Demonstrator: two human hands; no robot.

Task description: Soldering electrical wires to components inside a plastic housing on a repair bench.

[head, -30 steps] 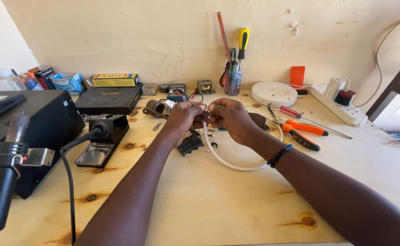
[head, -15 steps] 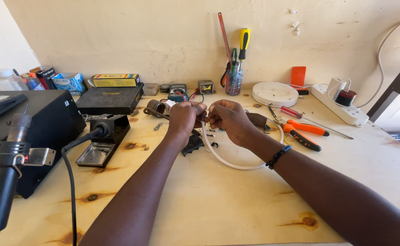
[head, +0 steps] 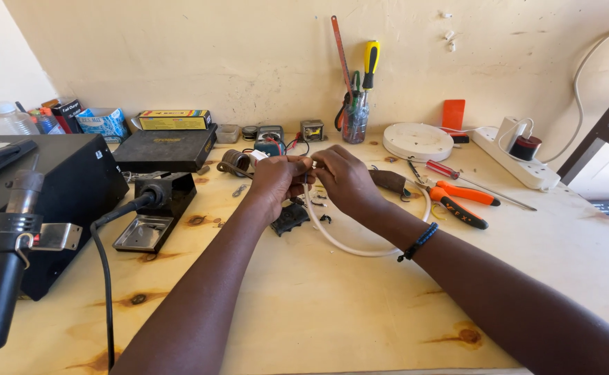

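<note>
Pale plywood bench (head: 332, 312) fills my view, its near edge bare between my two forearms, so I have free room to draw either elbow back.

Both hands meet past the bench's middle, raised a little off the wood. My left hand (head: 276, 182) is clenched around the end of a white cable (head: 346, 243), fingertips pinching it beside my right hand (head: 346, 182), which grips the same end from the other side (what exactly sits between the fingertips is hidden). From that shared grip the cable drops towards me, then curves rightwards in a loop lying flat on the bench and passing under my right wrist, so its slack lies on the right-hand side, nearer that arm.

Just below the hands lies a small black part (head: 289, 219). Left of them stands the soldering iron stand (head: 157, 208); right of them, well apart, orange-handled pliers (head: 460, 201). Along the far edge stand a jar of tools (head: 354, 118) and a white round disc (head: 417, 141), close against the wall.
</note>
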